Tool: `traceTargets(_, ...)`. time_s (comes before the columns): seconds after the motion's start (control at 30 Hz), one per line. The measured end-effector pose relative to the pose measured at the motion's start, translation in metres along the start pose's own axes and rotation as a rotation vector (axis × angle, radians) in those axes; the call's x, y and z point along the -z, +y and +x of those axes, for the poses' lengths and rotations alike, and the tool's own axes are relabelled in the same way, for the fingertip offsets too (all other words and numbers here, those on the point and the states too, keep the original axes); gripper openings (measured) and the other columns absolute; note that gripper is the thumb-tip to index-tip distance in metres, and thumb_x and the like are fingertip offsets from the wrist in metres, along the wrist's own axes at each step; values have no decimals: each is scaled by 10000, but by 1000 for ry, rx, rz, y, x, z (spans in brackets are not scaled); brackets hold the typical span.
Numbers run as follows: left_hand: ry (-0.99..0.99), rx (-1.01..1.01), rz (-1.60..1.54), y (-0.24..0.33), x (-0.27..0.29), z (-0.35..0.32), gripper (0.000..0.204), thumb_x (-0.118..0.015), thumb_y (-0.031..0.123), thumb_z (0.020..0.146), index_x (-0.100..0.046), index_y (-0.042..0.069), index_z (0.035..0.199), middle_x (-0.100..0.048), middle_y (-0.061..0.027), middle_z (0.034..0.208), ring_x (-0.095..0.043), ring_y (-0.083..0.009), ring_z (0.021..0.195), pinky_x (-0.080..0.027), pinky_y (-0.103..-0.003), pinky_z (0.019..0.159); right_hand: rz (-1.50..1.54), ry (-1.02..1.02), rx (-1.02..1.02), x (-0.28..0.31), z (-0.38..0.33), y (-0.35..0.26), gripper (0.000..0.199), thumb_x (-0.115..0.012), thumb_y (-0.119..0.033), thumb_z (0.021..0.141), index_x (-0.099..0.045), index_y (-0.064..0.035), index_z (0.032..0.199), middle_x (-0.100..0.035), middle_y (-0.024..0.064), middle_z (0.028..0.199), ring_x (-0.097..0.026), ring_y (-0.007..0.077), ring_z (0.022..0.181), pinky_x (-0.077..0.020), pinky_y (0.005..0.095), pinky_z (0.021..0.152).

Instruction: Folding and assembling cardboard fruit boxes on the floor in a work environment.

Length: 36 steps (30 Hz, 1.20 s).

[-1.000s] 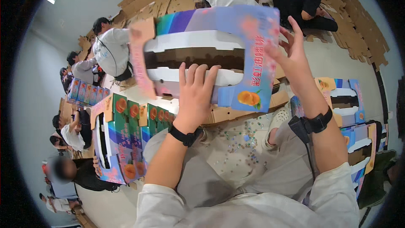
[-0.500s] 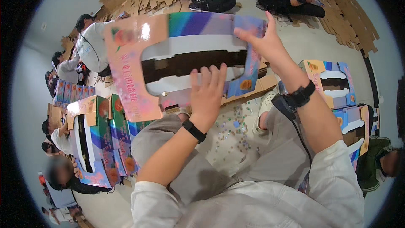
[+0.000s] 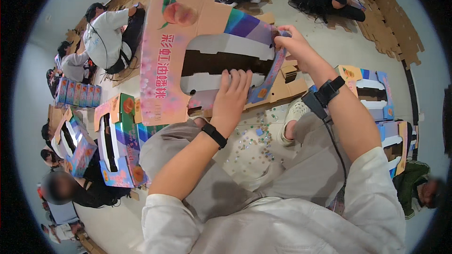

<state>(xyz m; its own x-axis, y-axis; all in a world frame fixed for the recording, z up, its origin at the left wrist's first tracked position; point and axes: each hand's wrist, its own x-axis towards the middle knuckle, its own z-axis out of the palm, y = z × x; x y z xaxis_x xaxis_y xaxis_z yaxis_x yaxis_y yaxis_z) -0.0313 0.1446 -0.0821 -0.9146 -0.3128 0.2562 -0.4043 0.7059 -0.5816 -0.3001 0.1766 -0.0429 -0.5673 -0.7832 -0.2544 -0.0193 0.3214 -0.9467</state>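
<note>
A printed cardboard box (image 3: pixel 165 66), peach-coloured at its left and blue-purple at its right, is held tilted above my lap. A large cutout in its face shows its dark inside and white flaps. My left hand (image 3: pixel 230 96) lies over the lower rim of this cutout, fingers reaching into the opening; its thumb is hidden. At the box's right end, my right hand (image 3: pixel 296 49) grips the edge, with thumb and fingers bent around the corner. Part of the right fingers is out of sight behind the box.
Similar boxes stand at left (image 3: pixel 115 146) and at right (image 3: pixel 372 89). A co-worker (image 3: pixel 89 190) sits at far left beside another box (image 3: pixel 73 138). Small coloured bits (image 3: pixel 256 136) litter the floor between my feet. Flattened cardboard (image 3: pixel 391 28) lies along the far wall.
The box has turned clockwise, its left end rising and its right end dropping. My right hand has come down with that end. At left, one box now stands apart from the row, beside the co-worker.
</note>
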Motion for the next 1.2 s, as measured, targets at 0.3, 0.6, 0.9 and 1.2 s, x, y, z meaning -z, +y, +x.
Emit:
traceTargets(0.3,-99,-169,7,42,-2,-23,706,-618,275,936,-433,43,1576,-533,-124,1379,-455,-303,1395,-248,-528,1259,-677,110,289,-5,23,57,152,-657,-91,791,-722,-84,927,-740,211,930,-722,404,919,-559,483,805)
traceTargets(0.6,-209,-64,-166,12,-12,-20,645,-612,229,939,-466,75,1548,-537,-113,1397,-440,-299,1422,-207,-528,1288,-230,-146,278,-3,28,59,340,-747,-245,918,-734,-62,1204,-754,110,951,-727,288,1005,-551,451,895)
traceTargets(0.9,-20,191,-252,-23,-8,0,687,-722,177,841,-509,47,1482,-548,-136,1321,-473,-324,1352,-259,-530,1238,-65,-157,287,-82,-45,69,1394,-990,-390,705,-40,82,1609,-364,251,1580,-410,320,1471,-395,433,1196)
traceTargets(1.2,64,291,-327,-24,-4,7,646,-711,89,838,-541,70,1461,-572,-108,1222,-525,-308,1267,-312,-519,1187,-322,-28,309,-97,-41,76,1382,-935,-438,699,-43,100,1607,-457,328,1492,-534,388,1359,-476,451,1113)
